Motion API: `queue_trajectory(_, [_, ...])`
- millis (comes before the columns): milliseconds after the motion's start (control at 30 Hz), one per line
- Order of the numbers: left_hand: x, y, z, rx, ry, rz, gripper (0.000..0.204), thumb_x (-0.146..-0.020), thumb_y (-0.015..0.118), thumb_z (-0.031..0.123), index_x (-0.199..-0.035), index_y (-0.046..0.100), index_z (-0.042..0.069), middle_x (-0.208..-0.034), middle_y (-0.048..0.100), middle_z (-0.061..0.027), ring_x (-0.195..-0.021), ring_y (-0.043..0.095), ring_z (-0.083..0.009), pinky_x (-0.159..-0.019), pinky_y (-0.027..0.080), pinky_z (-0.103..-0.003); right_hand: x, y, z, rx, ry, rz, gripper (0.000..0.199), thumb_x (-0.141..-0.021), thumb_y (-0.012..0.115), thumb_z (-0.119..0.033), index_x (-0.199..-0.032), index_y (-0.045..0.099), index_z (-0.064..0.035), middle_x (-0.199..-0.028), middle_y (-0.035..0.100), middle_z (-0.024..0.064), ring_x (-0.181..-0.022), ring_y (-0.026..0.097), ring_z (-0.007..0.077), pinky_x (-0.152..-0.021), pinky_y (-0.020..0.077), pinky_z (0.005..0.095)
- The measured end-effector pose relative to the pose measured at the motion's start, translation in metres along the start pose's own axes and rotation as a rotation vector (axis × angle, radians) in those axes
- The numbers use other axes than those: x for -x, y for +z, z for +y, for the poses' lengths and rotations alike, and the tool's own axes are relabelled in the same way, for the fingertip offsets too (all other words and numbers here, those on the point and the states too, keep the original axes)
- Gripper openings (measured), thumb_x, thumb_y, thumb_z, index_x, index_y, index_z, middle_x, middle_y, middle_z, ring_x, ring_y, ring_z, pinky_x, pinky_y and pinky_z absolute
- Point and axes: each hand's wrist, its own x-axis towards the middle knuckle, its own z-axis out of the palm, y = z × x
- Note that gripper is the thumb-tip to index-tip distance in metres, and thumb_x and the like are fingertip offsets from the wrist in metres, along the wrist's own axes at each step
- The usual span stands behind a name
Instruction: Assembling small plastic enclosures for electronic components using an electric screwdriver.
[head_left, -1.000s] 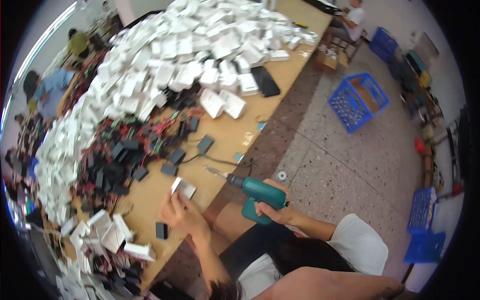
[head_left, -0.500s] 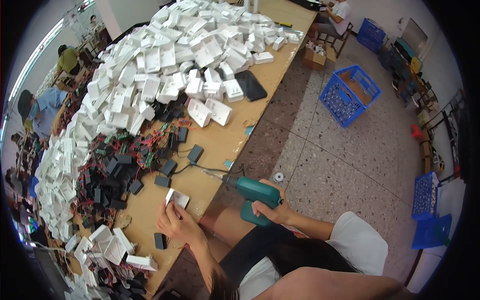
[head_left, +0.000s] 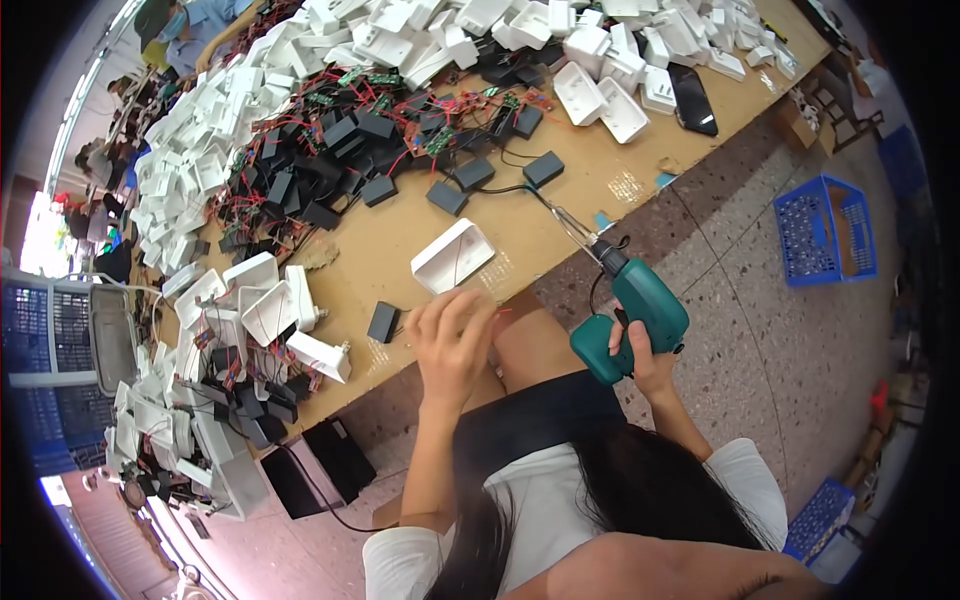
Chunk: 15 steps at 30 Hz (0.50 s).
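Observation:
My right hand (head_left: 645, 360) is wrapped round the grip of a green cordless drill (head_left: 648, 302), held past the table edge. Its long thin bit points up and left toward the tabletop. My left hand (head_left: 448, 338) hovers at the table's front edge with bent, slightly blurred fingers. A thin red wire shows by its fingertips, but what they hold is hidden. Just beyond that hand lies a white plastic housing (head_left: 453, 257), open side up, with a thin wire across it. Left of the hand sits a black block (head_left: 383, 322), its wire running toward my fingers.
A heap of white housings (head_left: 215, 135) spreads along the far side of the table (head_left: 350, 275). Black blocks with red wires and green circuit boards (head_left: 345, 140) lie before it. A black phone (head_left: 692, 100) rests near the edge. A blue crate (head_left: 826, 230) stands on the floor.
My view has swung, shifting the whole scene. My left hand has come off the white housing and back toward me. The drill stays in my right hand.

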Motion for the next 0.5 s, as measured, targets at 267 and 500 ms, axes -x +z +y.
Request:
queue_trajectory(267, [-0.014,-0.007,-0.004,0.094,-0.148,-0.059,0.014,-0.084,0.081,0.006,-0.094,0.073,0.011,-0.094,0.071,-0.0014,-0.094,0.067,-0.0196,-0.099,0.040,-0.041,-0.003,0.019,-0.013,0.028,-0.026,-0.028,0.039,-0.111,0.049,-0.028,-0.131,0.056,0.0049,-0.080,0.062,0.0095,-0.068,0.058,0.0153,-0.063,0.0485,0.0307])
queue_trajectory(500, [-0.032,-0.004,-0.012,0.126,-0.367,0.117,0.009,-0.087,0.081,0.007,-0.092,0.074,0.011,-0.085,0.071,-0.0018,-0.080,0.063,-0.0215,-0.095,0.038,-0.037,-0.010,0.032,-0.012,0.051,-0.022,-0.074,0.041,-0.110,0.049,-0.030,-0.131,0.056,0.0046,-0.081,0.062,0.0099,-0.068,0.058,0.0157,-0.064,0.0487,0.0311])
